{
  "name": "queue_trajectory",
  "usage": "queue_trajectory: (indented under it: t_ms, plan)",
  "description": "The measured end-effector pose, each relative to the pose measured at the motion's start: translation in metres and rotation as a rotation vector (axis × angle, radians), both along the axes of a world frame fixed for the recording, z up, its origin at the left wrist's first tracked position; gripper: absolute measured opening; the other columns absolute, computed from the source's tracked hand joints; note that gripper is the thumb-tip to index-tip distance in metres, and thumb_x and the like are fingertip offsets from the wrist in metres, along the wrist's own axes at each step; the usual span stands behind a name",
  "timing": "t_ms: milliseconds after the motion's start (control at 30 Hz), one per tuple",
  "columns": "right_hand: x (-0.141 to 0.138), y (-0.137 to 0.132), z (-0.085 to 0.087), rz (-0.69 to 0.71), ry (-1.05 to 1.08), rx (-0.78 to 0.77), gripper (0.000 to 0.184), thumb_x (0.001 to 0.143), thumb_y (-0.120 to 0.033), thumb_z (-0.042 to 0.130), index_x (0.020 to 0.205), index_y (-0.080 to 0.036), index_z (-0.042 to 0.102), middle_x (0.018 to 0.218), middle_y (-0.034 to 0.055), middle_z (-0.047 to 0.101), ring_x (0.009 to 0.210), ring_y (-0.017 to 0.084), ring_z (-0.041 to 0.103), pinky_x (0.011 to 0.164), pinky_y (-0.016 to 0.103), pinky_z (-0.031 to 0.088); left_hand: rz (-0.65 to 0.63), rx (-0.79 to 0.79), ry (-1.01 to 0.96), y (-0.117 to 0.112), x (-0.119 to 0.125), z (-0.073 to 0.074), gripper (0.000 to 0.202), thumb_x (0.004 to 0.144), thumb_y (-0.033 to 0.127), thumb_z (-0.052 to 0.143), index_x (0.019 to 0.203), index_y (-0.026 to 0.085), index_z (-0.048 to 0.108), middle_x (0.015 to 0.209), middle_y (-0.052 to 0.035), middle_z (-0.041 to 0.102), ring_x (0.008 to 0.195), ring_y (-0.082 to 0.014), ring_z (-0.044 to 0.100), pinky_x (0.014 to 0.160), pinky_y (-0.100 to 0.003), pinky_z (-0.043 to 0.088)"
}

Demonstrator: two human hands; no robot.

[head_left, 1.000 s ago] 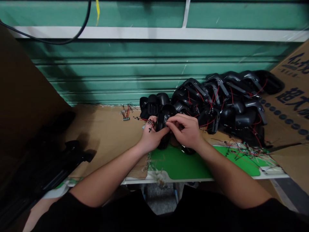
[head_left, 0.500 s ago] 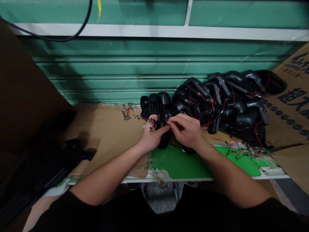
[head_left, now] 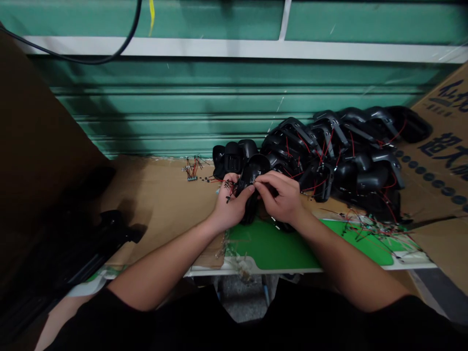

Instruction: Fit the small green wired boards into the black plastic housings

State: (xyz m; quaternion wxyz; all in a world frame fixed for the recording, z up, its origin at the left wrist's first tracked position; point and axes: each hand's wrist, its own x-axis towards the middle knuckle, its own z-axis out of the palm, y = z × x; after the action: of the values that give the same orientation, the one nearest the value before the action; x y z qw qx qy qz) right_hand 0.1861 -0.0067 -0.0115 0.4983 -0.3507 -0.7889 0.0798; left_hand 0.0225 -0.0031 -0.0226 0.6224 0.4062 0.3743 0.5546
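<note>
Left hand (head_left: 230, 202) grips black plastic housing (head_left: 250, 210), right hand (head_left: 280, 197) pinching its top; pile of red-wired housings (head_left: 351, 156) along counter (head_left: 157, 214) back right edge.

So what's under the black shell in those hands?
A green mat and cardboard lie below the black shell; the left hand and right hand hide exactly what it touches.

The only camera is worn on the head and looks forward and down. It sees the left hand (head_left: 230, 204) and right hand (head_left: 281, 197) from near, above the bench (head_left: 285, 271).
</note>
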Motion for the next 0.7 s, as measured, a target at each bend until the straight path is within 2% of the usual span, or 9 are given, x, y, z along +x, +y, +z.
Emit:
queue_trajectory:
  t_ms: [133, 233, 333, 433, 533, 700]
  plan:
    - [0.000, -0.002, 0.003, -0.004, -0.001, -0.039, 0.016, 0.100, -0.015, 0.063, 0.113, -0.019, 0.070, 0.092, 0.0066, 0.069, 0.076, 0.016, 0.064, 0.068, 0.032, 0.052, 0.027, 0.011, 0.053, 0.002, -0.002, 0.003, 0.065, 0.068, 0.039, 0.085, 0.092, 0.018, 0.028, 0.093, 0.0013, 0.052, 0.087, -0.0026, 0.052, 0.082, -0.018, 0.049]
    - [-0.002, -0.004, 0.002, 0.011, -0.009, -0.072, 0.016, 0.099, -0.016, 0.065, 0.113, -0.018, 0.070, 0.090, 0.0054, 0.067, 0.068, 0.013, 0.060, 0.061, 0.029, 0.049, 0.080, -0.009, 0.053, 0.003, -0.003, 0.006, 0.058, 0.067, 0.028, 0.082, 0.091, 0.017, 0.029, 0.087, 0.0027, 0.051, 0.083, -0.0011, 0.050, 0.078, -0.015, 0.046]
    - [-0.005, -0.004, 0.000, -0.032, -0.014, -0.123, 0.007, 0.098, -0.020, 0.066, 0.104, -0.018, 0.068, 0.086, 0.0043, 0.065, 0.066, 0.012, 0.059, 0.060, 0.028, 0.049, 0.088, -0.056, 0.005, 0.003, -0.003, 0.006, 0.056, 0.065, 0.027, 0.077, 0.091, 0.017, 0.028, 0.084, 0.0044, 0.049, 0.078, -0.0001, 0.048, 0.076, -0.014, 0.045]
    - [-0.009, -0.004, -0.002, -0.125, 0.106, -0.337, 0.015, 0.094, -0.028, 0.072, 0.094, -0.018, 0.062, 0.077, 0.0018, 0.064, 0.061, 0.012, 0.060, 0.055, 0.025, 0.048, 0.077, -0.079, 0.013, 0.003, -0.002, 0.007, 0.051, 0.066, 0.029, 0.074, 0.090, 0.017, 0.030, 0.084, 0.0039, 0.050, 0.078, -0.0008, 0.050, 0.076, -0.015, 0.046]
    - [-0.012, -0.003, -0.005, -0.140, 0.251, -0.549, 0.028, 0.086, -0.032, 0.079, 0.099, -0.018, 0.058, 0.081, 0.0017, 0.067, 0.060, 0.013, 0.064, 0.051, 0.023, 0.048, 0.104, -0.057, 0.036, 0.004, -0.002, 0.009, 0.047, 0.068, 0.031, 0.073, 0.089, 0.016, 0.033, 0.085, 0.0029, 0.050, 0.079, -0.0011, 0.050, 0.078, -0.016, 0.047]
    - [-0.013, 0.000, -0.006, -0.098, 0.407, -0.677, 0.045, 0.082, -0.036, 0.082, 0.114, -0.018, 0.056, 0.087, 0.0023, 0.071, 0.060, 0.015, 0.068, 0.052, 0.024, 0.051, 0.108, 0.028, 0.078, 0.004, -0.003, 0.012, 0.050, 0.071, 0.031, 0.074, 0.088, 0.017, 0.029, 0.081, 0.0038, 0.051, 0.075, -0.0001, 0.049, 0.075, -0.013, 0.046]
